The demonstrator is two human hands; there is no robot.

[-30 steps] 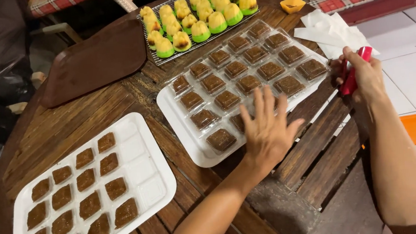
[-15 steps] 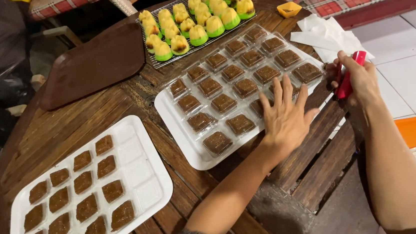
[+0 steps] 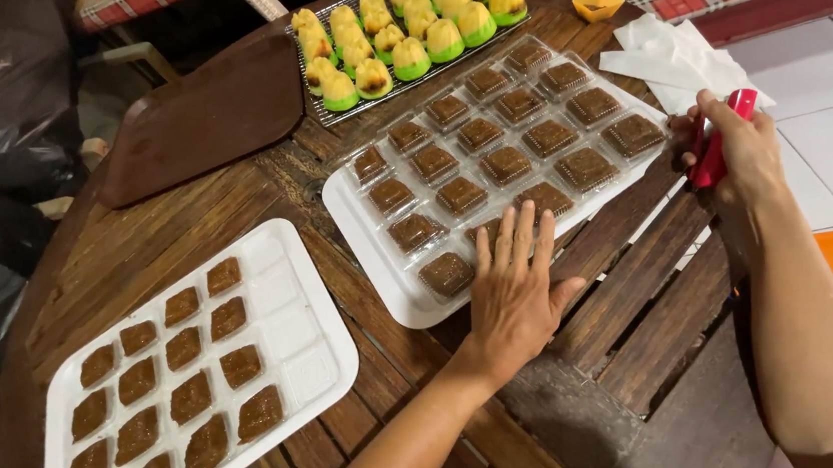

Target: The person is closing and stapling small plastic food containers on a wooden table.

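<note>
Head | wooden slatted table (image 3: pixel 635 325) | left hand (image 3: pixel 514 296) flat, grip wide | right hand (image 3: pixel 746 150) gripping red tool (image 3: pixel 711 153)

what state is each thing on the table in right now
left hand: flat, fingers spread, pressing on the covered tray
right hand: closed around a red tool
red tool: held at the tray's right edge
covered tray: full of brown squares, under clear plastic
near tray: uncovered, partly filled
wire rack: full of yellow-green cakes
brown tray: empty
</note>
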